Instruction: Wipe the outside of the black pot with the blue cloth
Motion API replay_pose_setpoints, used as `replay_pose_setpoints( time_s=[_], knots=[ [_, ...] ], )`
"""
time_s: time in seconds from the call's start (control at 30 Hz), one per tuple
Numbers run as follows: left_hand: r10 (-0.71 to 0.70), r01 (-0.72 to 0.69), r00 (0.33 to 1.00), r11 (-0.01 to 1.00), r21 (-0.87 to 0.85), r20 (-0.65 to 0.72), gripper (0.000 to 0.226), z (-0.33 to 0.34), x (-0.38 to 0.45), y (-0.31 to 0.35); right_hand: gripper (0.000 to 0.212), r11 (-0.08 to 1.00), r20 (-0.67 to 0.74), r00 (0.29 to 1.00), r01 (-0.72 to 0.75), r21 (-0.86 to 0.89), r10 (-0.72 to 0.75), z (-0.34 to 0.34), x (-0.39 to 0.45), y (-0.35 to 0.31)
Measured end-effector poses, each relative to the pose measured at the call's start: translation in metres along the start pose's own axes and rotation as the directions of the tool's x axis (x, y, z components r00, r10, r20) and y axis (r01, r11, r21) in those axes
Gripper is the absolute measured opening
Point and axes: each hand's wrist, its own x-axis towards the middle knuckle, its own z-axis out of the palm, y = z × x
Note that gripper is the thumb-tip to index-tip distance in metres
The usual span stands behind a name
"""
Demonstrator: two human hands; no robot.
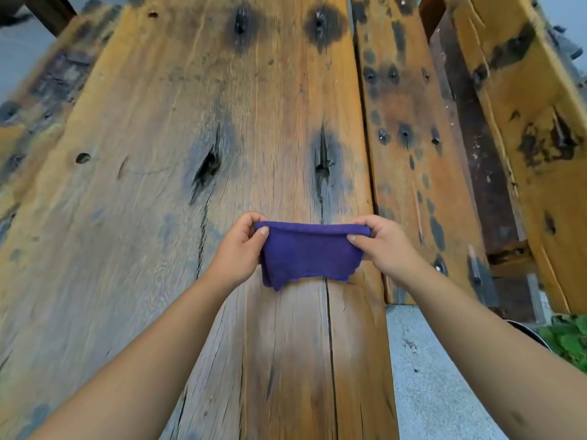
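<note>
I am seeing both hands holding the cloth point(309, 254) up over the desk point(158, 185), just in front of me. The left hand point(241, 249) is pinching the cloth's top left corner, thumb on the near side and fingers curled behind. The right hand point(384, 242) is pinching the top right corner the same way. The 2 hands are apart, keeping the folded top edge stretched straight between them, while the rest of the cloth is hanging down in loose layers with an uneven lower edge. I cannot tell whether that lower edge is touching the wood.

The desk is showing wide, weathered planks with dark knots, cracks and stains. A narrower plank point(409, 154) is lying beside it on my right. Grey ground point(428, 376) is showing at lower right, and a dark curved rim point(524, 328) is peeking out past my right forearm, next to some green leaves point(568, 338); I cannot tell what that rim belongs to.
</note>
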Motion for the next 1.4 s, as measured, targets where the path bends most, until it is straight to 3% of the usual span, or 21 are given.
replay_pose_setpoints(
  time_s=[0.2,0.47,0.7,0.83,1.0,1.07,1.17,1.27,1.4],
  knots=[
    [-0.073,0.073,0.997,0.997,0.003,-0.001,0.016,0.007,0.090,-0.016,0.019,0.998,-0.007,0.999,-0.047,-0.049,0.047,-0.001,0.091,0.032],
    [0.068,-0.054,0.997,0.947,0.317,-0.033,0.027,-0.005,0.199,-0.047,0.017,0.967,-0.023,0.999,0.016,-0.254,-0.022,-0.001,0.185,0.055],
    [0.206,-0.231,0.972,0.759,0.609,0.111,0.019,-0.025,0.217,-0.043,0.022,0.901,0.021,0.996,0.091,-0.425,-0.090,0.000,0.203,0.049],
    [0.328,-0.418,0.906,0.585,0.695,0.268,0.012,-0.036,0.182,-0.036,0.009,0.790,0.060,0.973,0.215,-0.574,-0.221,-0.002,0.171,0.044],
    [0.361,-0.605,0.795,0.415,0.679,0.488,0.013,-0.043,0.127,-0.050,0.012,0.600,0.235,0.924,0.376,-0.707,-0.301,0.003,0.120,0.049],
    [0.303,-0.617,0.784,0.295,0.729,0.541,0.014,-0.045,0.115,-0.063,0.016,0.486,0.316,0.920,0.390,-0.782,-0.230,0.010,0.106,0.058],
    [0.118,-0.564,0.826,0.220,0.796,0.552,0.026,-0.041,0.102,-0.080,0.040,0.335,0.332,0.940,0.340,-0.879,-0.083,0.020,0.089,0.070],
    [0.042,-0.533,0.844,0.175,0.828,0.534,0.041,-0.039,0.096,-0.088,0.060,0.294,0.279,0.958,0.287,-0.912,-0.069,0.029,0.076,0.078],
    [-0.058,-0.500,0.860,0.096,0.861,0.506,0.059,-0.036,0.091,-0.084,0.088,0.323,0.262,0.965,0.240,-0.915,0.025,0.033,0.059,0.091]
  ],
)
